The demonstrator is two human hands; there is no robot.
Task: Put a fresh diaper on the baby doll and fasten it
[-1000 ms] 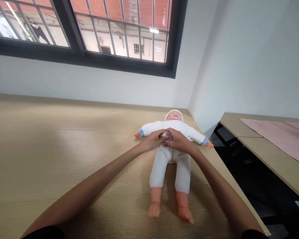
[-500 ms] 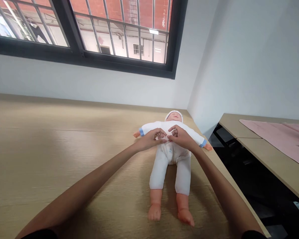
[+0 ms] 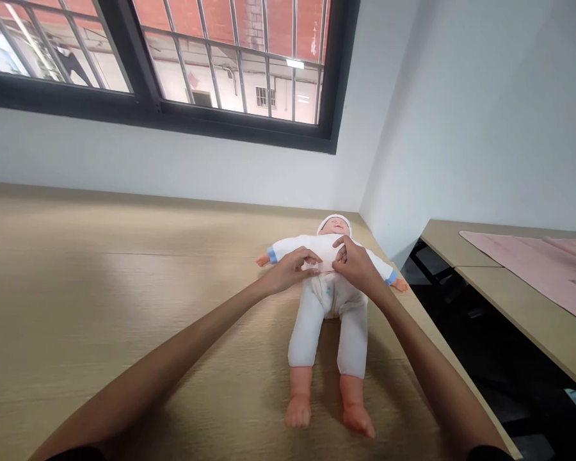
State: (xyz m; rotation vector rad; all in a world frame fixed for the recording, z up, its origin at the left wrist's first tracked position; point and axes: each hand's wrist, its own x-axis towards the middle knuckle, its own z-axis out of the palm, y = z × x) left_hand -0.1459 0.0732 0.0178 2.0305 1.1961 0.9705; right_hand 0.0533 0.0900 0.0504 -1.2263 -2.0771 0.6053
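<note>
A baby doll (image 3: 324, 251) in a white top with blue cuffs, white leggings and a white cap lies on its back on the wooden table (image 3: 125, 282), feet towards me. Around its hips is a white diaper (image 3: 333, 291). My left hand (image 3: 294, 267) is at the doll's waist, thumb and fingers apart over the diaper's upper edge. Opposite it, my right hand (image 3: 358, 264) rests at the other side of the belly, index finger raised away from the thumb and the other fingers curled. Nothing shows between the fingers of either hand.
The table's right edge runs close to the doll's outstretched arm. Past a dark gap stands a second table (image 3: 489, 288) with a pink cloth (image 3: 532, 262) on it. A wall and a barred window (image 3: 235, 70) are behind.
My right hand has moved slightly right, away from my left hand, and its thumb and index finger have spread. My left fingers have straightened a little. The doll lies as before.
</note>
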